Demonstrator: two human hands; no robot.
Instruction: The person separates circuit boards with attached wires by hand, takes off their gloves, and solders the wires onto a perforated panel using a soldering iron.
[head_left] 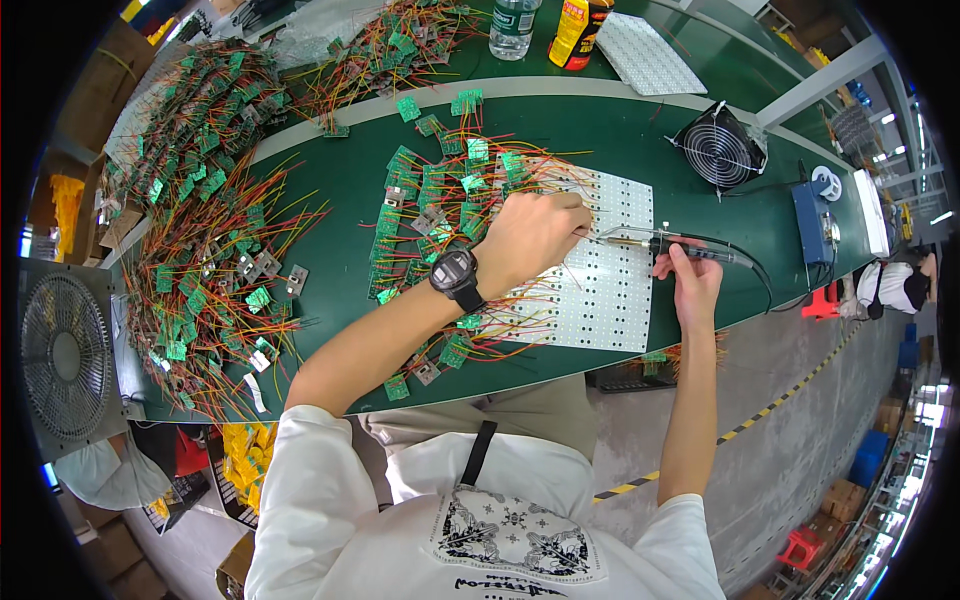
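Observation:
My right hand (690, 285) grips a soldering iron (655, 243) with a thin metal feed tube along it, its tip pointing left. The tip is close to the fingertips of my left hand (535, 235), which wears a black watch (456, 274) at the wrist. Those fingers are pinched on a thin wire, mostly hidden by the hand. Both hands are over a white perforated board (615, 310) with rows of dark dots. Small green circuit boards (432, 190) with red and yellow wires lie along its left side, their wires reaching over it.
Big heaps of wired circuit boards (190, 270) cover the table's left. A black fan (717, 150) and a blue soldering station (812, 225) stand at right. At the back are a water bottle (513, 28), a yellow-red can (578, 32) and another white board (650, 55).

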